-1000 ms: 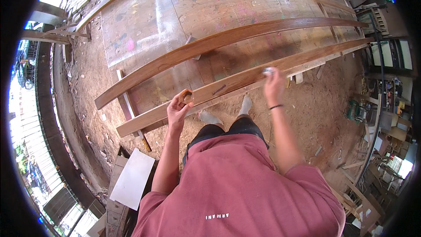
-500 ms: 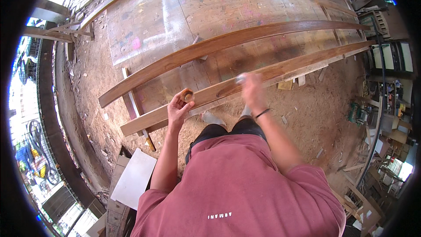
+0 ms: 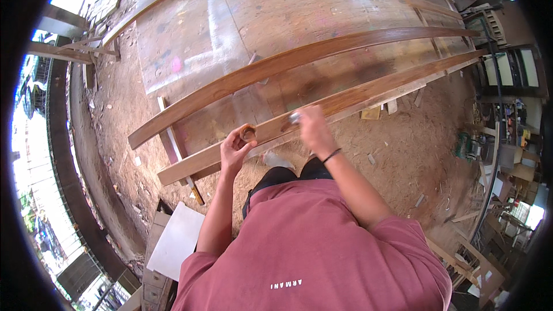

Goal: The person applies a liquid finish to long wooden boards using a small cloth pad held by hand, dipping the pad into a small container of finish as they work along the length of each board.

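Gripping a pale wad [image 3: 295,118] in the clamped fingers of the right hand [image 3: 315,129], over the near board [image 3: 368,91]; cannot tell whether touching. Left of those fingers, holding a small round container [image 3: 248,133], clamped between fingers of the left hand [image 3: 232,151]. Facing, beyond all fingers, a second board [image 3: 288,61] and paint-marked plywood [image 3: 305,14].

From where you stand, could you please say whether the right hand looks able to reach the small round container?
Likely yes: the right hand is near the small round container in the left hand, with no obstacle visible between them, though it holds a small pale object.
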